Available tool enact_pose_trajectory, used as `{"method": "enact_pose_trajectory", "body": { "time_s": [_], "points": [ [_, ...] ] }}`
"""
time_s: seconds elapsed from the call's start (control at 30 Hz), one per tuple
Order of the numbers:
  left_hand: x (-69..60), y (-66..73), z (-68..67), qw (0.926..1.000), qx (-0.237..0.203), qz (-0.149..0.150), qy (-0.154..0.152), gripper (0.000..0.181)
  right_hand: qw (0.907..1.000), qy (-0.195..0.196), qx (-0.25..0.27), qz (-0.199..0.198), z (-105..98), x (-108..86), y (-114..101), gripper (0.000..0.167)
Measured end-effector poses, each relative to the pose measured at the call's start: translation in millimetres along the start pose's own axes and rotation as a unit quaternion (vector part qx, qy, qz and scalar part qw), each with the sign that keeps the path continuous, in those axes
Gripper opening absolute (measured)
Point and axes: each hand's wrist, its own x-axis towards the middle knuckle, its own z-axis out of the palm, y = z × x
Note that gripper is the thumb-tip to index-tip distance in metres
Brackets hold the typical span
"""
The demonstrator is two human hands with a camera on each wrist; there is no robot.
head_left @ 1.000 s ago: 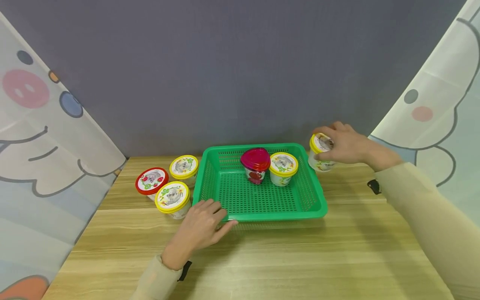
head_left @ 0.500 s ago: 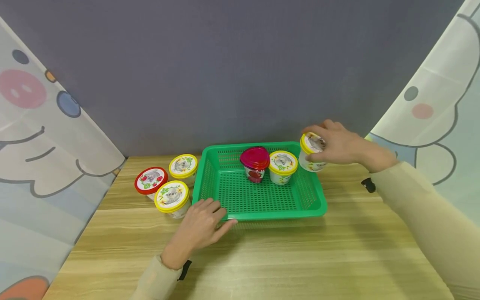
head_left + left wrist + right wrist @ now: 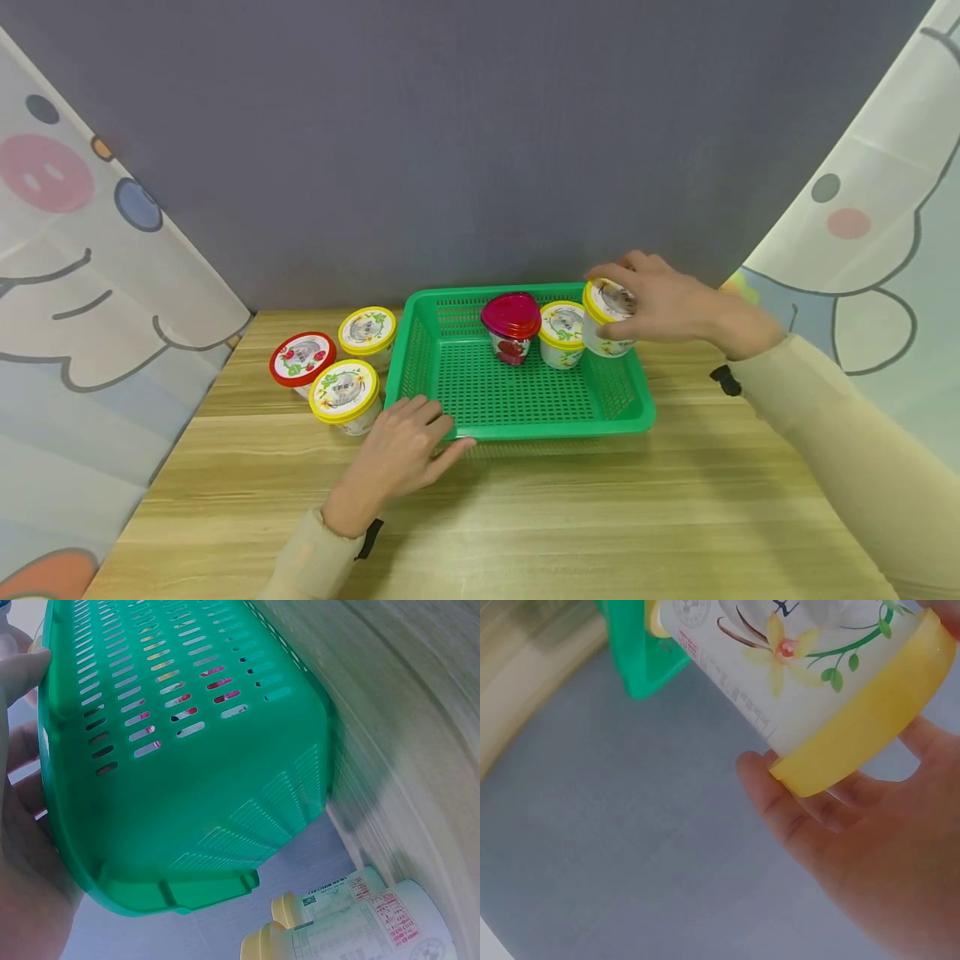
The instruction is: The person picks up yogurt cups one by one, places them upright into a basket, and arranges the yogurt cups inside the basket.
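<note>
My right hand (image 3: 671,304) grips a white tub with a yellow lid (image 3: 607,302) by its lid, thumb and fingers on opposite sides. The tub is above the right end of a green plastic basket (image 3: 543,432); a vanilla flower print shows on its side (image 3: 795,656) in the right wrist view. Inside the basket stand a cup with a dark pink lid (image 3: 511,315) and another yellow-lidded tub (image 3: 562,325). My left hand (image 3: 401,450) holds the basket's front rim near the left corner, fingers over the edge and thumb along the outside.
Left of the basket, two yellow-lidded tubs (image 3: 345,392) and one red-lidded tub (image 3: 302,358) stand close together on the wooden table (image 3: 525,525). A grey panel (image 3: 450,150) rises behind the table, with cartoon-printed cloth (image 3: 52,317) on both sides.
My right hand has carried the yellow-lidded tub leftward, from right of the basket to over its right end. The left hand and basket have stayed in place.
</note>
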Motion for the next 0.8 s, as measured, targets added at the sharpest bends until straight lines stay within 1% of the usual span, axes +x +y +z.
{"method": "enact_pose_trajectory", "body": {
  "time_s": [0.3,0.57,0.8],
  "points": [
    [-0.6,-0.1,-0.2,1.0000,0.002,0.000,0.000,0.049,0.9998,-0.002,0.005,-0.018,12,-1.0,-11,0.070],
    [-0.6,-0.1,-0.3,1.0000,0.004,-0.001,-0.003,0.049,0.9990,-0.013,0.007,-0.042,25,-0.2,-16,0.070],
    [-0.6,-0.2,-0.3,1.0000,0.003,-0.002,-0.002,0.049,0.9988,-0.017,0.008,-0.045,38,-0.7,-20,0.070]
  ]
}}
